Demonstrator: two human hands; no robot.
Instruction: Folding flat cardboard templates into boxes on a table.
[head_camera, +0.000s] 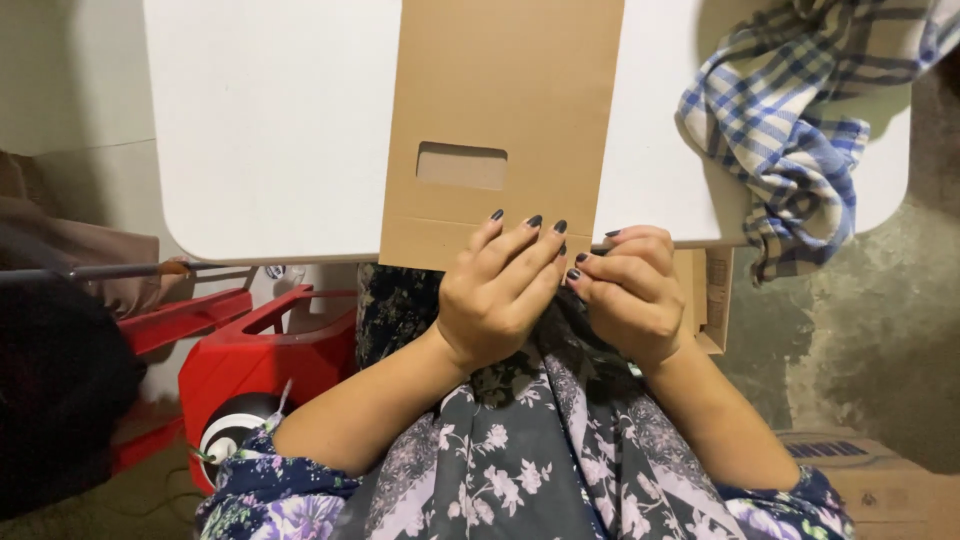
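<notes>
head view: left hand (497, 300) and right hand (630, 295) are both gripping the near edge of a flat brown cardboard piece (500, 110), fingers curled over it, so the step appears to be pressing or folding that edge; continuing likely calls for steady, even pressure. cardboard is lying on the white table (270, 130), overhanging its near edge, showing a rectangular cut-out window and crease lines; blue checked cloth (790, 130) is sitting far right.

A white table (270, 130) is standing against a pale wall (60, 80); a red plastic toy car (260, 350) is sitting beneath it; a rough grey-green floor (860, 340) is showing at right.
</notes>
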